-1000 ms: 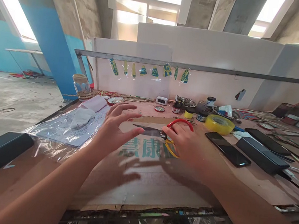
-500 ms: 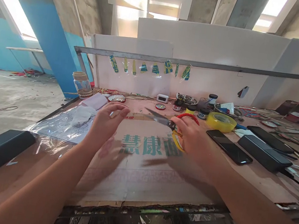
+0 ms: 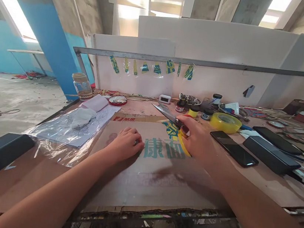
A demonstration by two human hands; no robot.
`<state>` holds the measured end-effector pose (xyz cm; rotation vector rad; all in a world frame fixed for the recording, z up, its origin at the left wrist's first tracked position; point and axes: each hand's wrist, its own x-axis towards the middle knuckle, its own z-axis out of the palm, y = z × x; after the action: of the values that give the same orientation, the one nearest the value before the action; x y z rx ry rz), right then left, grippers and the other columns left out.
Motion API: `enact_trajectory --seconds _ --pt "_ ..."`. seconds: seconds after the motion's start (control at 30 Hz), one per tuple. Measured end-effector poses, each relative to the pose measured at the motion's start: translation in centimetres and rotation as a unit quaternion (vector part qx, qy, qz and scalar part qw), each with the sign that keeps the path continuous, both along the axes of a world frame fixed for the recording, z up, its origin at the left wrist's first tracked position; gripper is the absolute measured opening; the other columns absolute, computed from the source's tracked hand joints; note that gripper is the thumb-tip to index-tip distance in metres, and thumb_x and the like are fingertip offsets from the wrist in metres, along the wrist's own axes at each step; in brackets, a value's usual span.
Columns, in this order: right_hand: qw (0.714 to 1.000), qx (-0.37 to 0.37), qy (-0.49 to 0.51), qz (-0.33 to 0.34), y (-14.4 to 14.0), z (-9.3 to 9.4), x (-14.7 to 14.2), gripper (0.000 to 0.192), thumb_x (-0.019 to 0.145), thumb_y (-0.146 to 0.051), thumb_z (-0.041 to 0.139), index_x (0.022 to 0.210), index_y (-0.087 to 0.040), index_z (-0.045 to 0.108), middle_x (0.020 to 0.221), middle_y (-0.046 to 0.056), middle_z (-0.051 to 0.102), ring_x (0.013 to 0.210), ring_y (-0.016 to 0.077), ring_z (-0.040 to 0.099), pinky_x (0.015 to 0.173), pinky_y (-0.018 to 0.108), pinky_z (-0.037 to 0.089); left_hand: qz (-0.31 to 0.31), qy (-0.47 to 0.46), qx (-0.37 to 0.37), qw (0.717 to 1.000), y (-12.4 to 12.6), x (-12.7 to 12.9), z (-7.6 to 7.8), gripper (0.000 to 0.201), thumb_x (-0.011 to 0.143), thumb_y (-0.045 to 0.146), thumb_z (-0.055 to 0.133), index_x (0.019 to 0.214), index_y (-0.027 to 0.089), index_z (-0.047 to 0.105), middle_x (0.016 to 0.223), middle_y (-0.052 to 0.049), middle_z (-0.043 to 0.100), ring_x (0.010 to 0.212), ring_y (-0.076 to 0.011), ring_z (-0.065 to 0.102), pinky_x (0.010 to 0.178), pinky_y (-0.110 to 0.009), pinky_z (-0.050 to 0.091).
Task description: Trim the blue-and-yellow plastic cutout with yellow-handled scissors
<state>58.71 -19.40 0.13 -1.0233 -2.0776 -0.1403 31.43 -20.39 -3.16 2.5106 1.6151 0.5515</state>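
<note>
My right hand (image 3: 195, 134) grips a pair of scissors (image 3: 168, 115) by their red and yellow handles, with the blades pointing left toward the back of the table. Just under the scissors, a patterned blue and yellow piece (image 3: 170, 130) lies on the printed board (image 3: 119, 188), which carries large green characters. Low over the same board is my left hand (image 3: 125, 144), its fingers bent inward and close together. Whatever those fingers may hold is hidden. The left hand is to the left of the scissors and apart from them.
Tape (image 3: 225, 123), a black phone (image 3: 234, 149) and a black box with cables (image 3: 272, 156) lie at right. Paint jars (image 3: 207, 114) stand behind. Plastic-covered drawings (image 3: 87, 135) lie at left, near a glass jar (image 3: 82, 86). Several blue-yellow cutouts (image 3: 157, 68) hang from the rail.
My left hand has come down and to the right, over the printed board. The scissors have shifted slightly right and tilted. The blue and yellow piece now shows beneath them.
</note>
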Motion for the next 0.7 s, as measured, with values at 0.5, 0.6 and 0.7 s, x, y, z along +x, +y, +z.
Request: enact_trajectory --seconds 0.5,0.6,0.7 --pt "0.972 -0.155 0.138 0.106 -1.5 0.0 -1.4 0.029 0.084 -0.018 0.062 0.113 -0.023 0.059 0.104 0.004 0.068 0.087 0.0178 0.062 0.076 0.029 0.049 0.052 -0.011 -0.011 0.999 0.9 -0.5 -1.5 0.038 0.084 0.050 0.069 0.108 0.022 0.062 0.109 -0.010 0.068 0.109 -0.0324 0.060 0.095 -0.046 0.046" --pt "0.941 -0.203 0.229 0.144 -1.6 -0.8 -2.2 0.024 0.086 -0.024 0.063 0.109 -0.022 0.056 0.094 0.003 0.067 0.081 0.0163 0.063 0.071 0.029 0.052 0.002 -0.102 -0.055 0.993 0.7 -0.6 -0.7 0.051 0.079 0.057 0.071 0.113 0.021 0.063 0.119 -0.012 0.067 0.116 -0.0339 0.059 0.101 -0.048 0.044" --pt "0.914 -0.223 0.285 0.182 -1.7 -1.5 -2.8 0.027 0.085 -0.025 0.066 0.109 -0.023 0.053 0.088 0.001 0.065 0.076 0.0150 0.064 0.067 0.028 0.054 -0.128 -0.242 -0.175 0.946 -0.3 -0.4 0.8 0.068 0.075 0.067 0.072 0.124 0.021 0.060 0.126 -0.013 0.065 0.117 -0.0329 0.061 0.097 -0.043 0.050"
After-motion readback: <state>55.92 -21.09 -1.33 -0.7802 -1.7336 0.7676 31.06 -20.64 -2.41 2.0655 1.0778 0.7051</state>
